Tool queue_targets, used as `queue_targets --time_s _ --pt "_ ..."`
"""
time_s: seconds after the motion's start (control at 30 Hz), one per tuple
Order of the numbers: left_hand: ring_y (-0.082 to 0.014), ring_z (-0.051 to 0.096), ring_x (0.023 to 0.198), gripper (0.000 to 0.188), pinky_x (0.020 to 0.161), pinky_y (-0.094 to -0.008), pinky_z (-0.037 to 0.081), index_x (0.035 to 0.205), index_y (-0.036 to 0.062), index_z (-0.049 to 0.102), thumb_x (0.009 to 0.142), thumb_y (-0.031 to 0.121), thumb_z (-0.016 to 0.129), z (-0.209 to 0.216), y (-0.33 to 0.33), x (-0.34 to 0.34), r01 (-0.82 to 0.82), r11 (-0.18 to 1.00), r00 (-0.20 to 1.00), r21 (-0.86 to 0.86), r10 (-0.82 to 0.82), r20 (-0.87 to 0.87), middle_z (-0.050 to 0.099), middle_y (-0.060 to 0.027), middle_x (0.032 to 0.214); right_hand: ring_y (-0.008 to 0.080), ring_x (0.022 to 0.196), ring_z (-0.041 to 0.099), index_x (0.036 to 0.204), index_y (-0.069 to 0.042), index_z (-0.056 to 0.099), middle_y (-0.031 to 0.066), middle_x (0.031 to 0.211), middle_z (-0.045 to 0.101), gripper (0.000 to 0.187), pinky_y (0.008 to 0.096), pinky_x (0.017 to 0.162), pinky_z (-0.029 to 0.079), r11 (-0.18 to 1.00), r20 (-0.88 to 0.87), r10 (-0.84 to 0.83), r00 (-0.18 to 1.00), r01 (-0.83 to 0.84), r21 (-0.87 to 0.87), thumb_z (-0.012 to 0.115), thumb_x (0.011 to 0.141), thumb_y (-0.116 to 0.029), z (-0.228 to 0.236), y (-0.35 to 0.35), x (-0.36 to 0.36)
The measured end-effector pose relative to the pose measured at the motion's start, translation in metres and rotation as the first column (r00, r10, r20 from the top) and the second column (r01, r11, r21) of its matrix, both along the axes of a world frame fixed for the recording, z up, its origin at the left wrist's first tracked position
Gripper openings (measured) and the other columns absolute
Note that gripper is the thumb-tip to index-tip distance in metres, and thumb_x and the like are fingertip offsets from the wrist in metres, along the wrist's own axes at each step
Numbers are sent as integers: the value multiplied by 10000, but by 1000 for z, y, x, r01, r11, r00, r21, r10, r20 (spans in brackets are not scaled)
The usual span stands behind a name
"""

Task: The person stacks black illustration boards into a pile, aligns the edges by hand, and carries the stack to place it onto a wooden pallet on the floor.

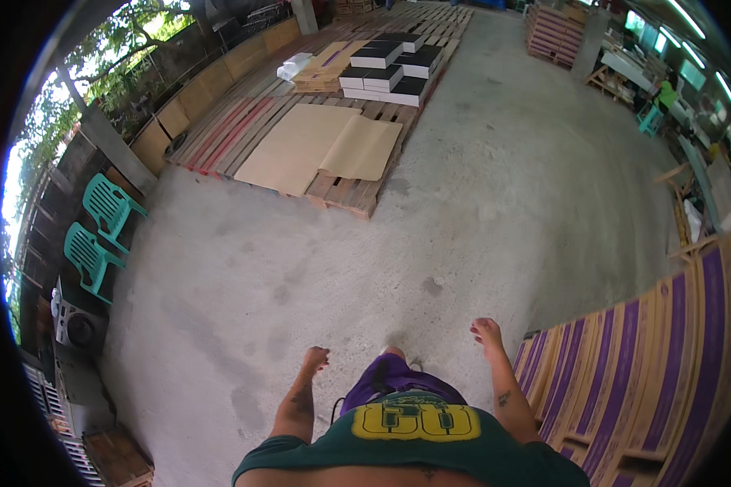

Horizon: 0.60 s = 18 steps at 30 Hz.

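Observation:
My left hand (316, 359) hangs out in front of my body over the bare concrete floor, its fingers curled in, with nothing seen in it. Higher up and further out to the right is my right hand (486, 331), empty, fingers loosely bent and a little apart. It is nearest to a stack of flat brown cardboard boxes with purple stripes (601, 365) along my right side, but does not touch it. Ahead to the left, a sheet of brown cardboard (288, 144) and a smaller brown sheet (364, 148) lie on wooden pallets (345, 195).
Black-topped white boxes (398, 77) stand stacked on the pallets, beside flat brown cardboard (323, 69). Two green plastic chairs (110, 207) and a front-loading washing machine (77, 325) line the left wall. Far right, a person in green (666, 96) is near a worktable (625, 69).

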State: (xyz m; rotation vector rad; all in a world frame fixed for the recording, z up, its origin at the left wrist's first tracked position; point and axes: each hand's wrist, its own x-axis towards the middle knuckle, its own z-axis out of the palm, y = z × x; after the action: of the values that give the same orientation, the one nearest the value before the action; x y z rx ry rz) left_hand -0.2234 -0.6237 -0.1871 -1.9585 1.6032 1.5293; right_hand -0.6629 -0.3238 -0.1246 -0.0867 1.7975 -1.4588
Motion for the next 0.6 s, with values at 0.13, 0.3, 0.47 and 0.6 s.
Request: queue_targets --time_s 0.13,0.3,0.47,0.6 --pt "-215 699 656 391 606 -415 545 926 19 690 915 410 677 -16 -99 -66 76 995 968 59 -88 236 704 -106 803 164 982 662 1067 -134 619 14 1028 676 270 370 802 477 997 77 78 994 -77 -13 688 918 -348 -19 -128 -98" --pt "-248 689 604 468 554 -419 559 696 11 667 892 435 673 -34 -250 -241 134 991 975 2 -132 177 684 -117 672 204 904 649 1085 -129 617 37 972 661 225 401 771 511 962 298 -199 934 129 240 666 932 -287 -124 -147 -209" --pt "-336 697 674 510 673 -451 537 736 -15 700 856 477 646 -25 -413 -431 311 939 944 -144 -289 158 698 -189 705 308 1087 598 1267 -100 555 104 1195 614 346 550 961 419 875 404 -455 793 315 367 578 967 -270 -116 -168 -256" --pt "-386 693 986 494 848 -473 512 971 11 722 903 488 611 -2 -508 -637 326 847 888 -420 -427 -169 718 -246 947 304 1101 594 1294 -84 546 107 1223 603 363 546 970 422 845 372 -518 770 394 362 566 969 -245 -107 -229 -352"
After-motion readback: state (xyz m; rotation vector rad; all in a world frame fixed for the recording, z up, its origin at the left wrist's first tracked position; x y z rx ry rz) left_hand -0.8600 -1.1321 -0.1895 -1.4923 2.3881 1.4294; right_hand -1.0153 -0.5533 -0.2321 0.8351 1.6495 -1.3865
